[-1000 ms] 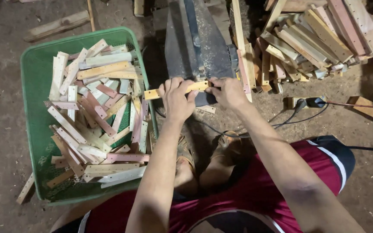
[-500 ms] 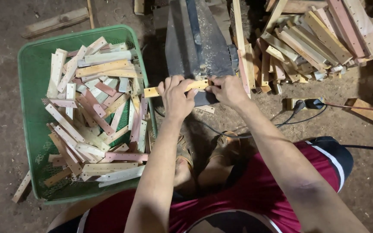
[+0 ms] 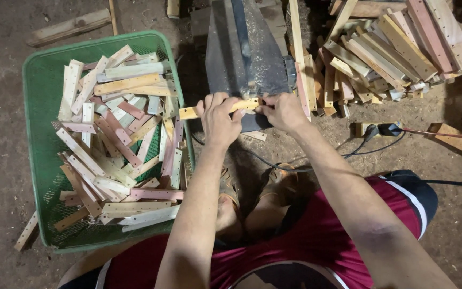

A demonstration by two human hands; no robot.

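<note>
Both hands grip one wood strip (image 3: 215, 109) held level against the grey machine (image 3: 247, 53): the left hand (image 3: 217, 119) clenches its middle, and the right hand (image 3: 282, 111) pinches its right end. A green crate (image 3: 41, 85) of cut strips sits on the floor to the left, and a pile of slats (image 3: 391, 48) lies to the right.

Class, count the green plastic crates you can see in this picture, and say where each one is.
1. The green crate sits on the dirt floor to the person's left, filled with short wooden slats. No other crate shows, though the frame edges could hide more.
</note>
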